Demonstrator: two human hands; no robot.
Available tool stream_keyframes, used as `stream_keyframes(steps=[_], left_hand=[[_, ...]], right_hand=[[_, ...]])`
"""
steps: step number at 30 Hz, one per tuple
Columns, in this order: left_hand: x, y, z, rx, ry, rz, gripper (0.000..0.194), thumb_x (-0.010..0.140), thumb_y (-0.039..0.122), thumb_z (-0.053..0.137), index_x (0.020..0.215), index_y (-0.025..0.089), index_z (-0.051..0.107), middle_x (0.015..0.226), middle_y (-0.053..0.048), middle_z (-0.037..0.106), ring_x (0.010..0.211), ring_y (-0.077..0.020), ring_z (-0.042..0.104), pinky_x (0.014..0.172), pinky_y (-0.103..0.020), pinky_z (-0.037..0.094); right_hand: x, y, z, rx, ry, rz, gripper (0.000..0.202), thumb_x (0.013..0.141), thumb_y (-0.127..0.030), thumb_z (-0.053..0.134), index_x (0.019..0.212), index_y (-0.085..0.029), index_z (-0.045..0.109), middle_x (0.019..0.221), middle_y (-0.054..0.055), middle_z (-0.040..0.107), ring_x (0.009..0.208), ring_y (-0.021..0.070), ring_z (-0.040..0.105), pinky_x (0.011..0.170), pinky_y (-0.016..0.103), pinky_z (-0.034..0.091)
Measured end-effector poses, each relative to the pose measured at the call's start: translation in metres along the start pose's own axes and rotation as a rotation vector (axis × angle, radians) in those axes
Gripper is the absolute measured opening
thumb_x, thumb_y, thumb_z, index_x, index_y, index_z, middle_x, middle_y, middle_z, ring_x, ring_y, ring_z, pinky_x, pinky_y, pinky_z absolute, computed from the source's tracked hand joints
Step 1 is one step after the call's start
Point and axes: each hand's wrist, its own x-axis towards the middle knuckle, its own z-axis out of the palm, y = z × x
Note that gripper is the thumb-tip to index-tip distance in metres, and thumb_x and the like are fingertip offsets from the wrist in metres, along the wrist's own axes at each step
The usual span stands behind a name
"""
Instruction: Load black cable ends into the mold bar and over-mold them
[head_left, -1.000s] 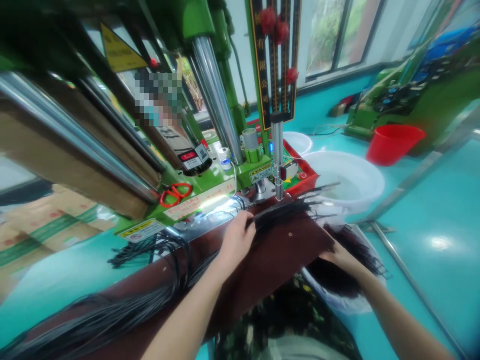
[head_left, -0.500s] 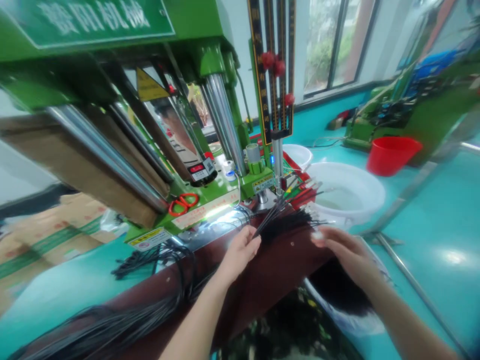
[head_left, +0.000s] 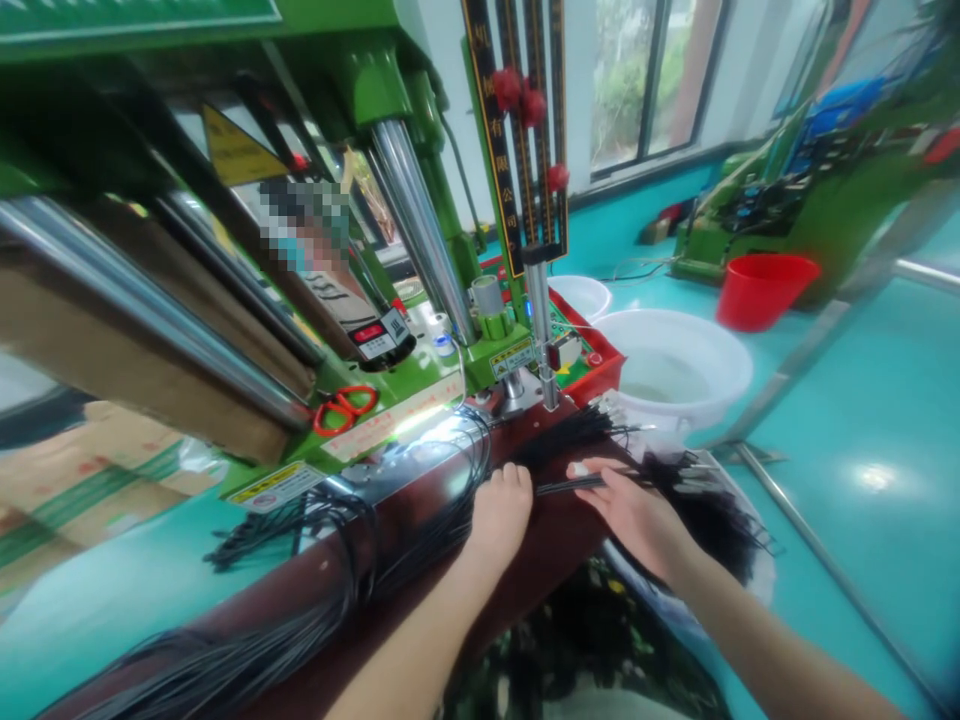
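Closed in a fist, my left hand [head_left: 504, 508] holds thin black cables [head_left: 559, 487] above the dark red table [head_left: 525, 570]. To its right, my right hand [head_left: 634, 515] has its thumb and fingers closed on the same cables, whose ends stick out to the right. White material covers one of its fingertips. A long bundle of black cables [head_left: 247, 640] runs along the table to the lower left. Behind my hands lies another pile of black cables [head_left: 574, 435] with pale ends.
The green machine [head_left: 375, 85] stands behind the table, with orange-handled scissors [head_left: 345, 410] on its base. At the right are a white tub [head_left: 671, 400], a red bucket [head_left: 765, 290] and a white bin [head_left: 761, 600] with cables. A person [head_left: 322, 260] is beyond the machine.
The cables in my left hand have swung from pointing up and away to lying level toward the right. My right hand has moved left and closed on them. The camera view has shifted.
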Motion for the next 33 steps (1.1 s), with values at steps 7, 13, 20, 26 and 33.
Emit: stream_keyframes(steps=[7,13,20,26,33], left_hand=[[-0.004,-0.013,-0.023,-0.090,0.061,0.056,0.012,0.078,0.008,0.043,0.086,0.015,0.050,0.086,-0.009,0.056,0.080,-0.0220,0.055,0.063,-0.029,0.044],[-0.032,0.008,-0.036,-0.415,-0.128,-0.008,0.024,0.077,0.011,0.040,0.099,0.014,0.050,0.077,-0.010,0.062,0.068,-0.0222,0.060,0.059,-0.028,0.042],[-0.095,0.016,-0.040,-0.715,-0.471,0.191,0.019,0.077,0.021,0.045,0.085,0.017,0.062,0.070,-0.010,0.065,0.059,-0.0219,0.059,0.054,-0.028,0.038],[-0.114,-0.006,-0.031,-1.288,-0.776,0.386,0.009,0.069,0.027,0.059,0.075,0.020,0.059,0.059,0.003,0.052,0.048,-0.0095,0.045,0.046,-0.020,0.029],[-0.077,0.047,-0.033,-2.524,-0.139,-0.446,0.041,0.063,0.048,0.069,0.076,0.018,0.045,0.050,0.006,0.046,0.035,-0.0033,0.037,0.038,-0.016,0.027]], right_hand=[[-0.002,0.004,-0.004,0.070,-0.087,0.135,0.020,0.084,-0.035,0.052,0.092,-0.020,0.063,0.103,0.007,0.065,0.105,0.0214,0.057,0.102,0.041,0.034],[0.004,-0.009,0.006,0.080,-0.078,0.117,0.024,0.080,-0.036,0.055,0.098,-0.021,0.062,0.101,0.007,0.067,0.105,0.0234,0.057,0.102,0.045,0.033],[-0.012,-0.024,0.031,-0.321,-0.460,0.121,0.023,0.082,-0.031,0.054,0.074,-0.016,0.070,0.084,0.009,0.070,0.089,0.0232,0.063,0.095,0.043,0.038],[-0.025,0.001,0.047,-0.538,-0.751,0.226,0.022,0.081,-0.032,0.055,0.076,-0.017,0.070,0.098,0.007,0.068,0.103,0.0225,0.057,0.098,0.041,0.034],[-0.007,0.015,0.061,-0.648,-0.547,0.311,0.036,0.077,-0.038,0.060,0.110,-0.025,0.061,0.109,0.006,0.064,0.097,0.0220,0.060,0.087,0.039,0.045]])
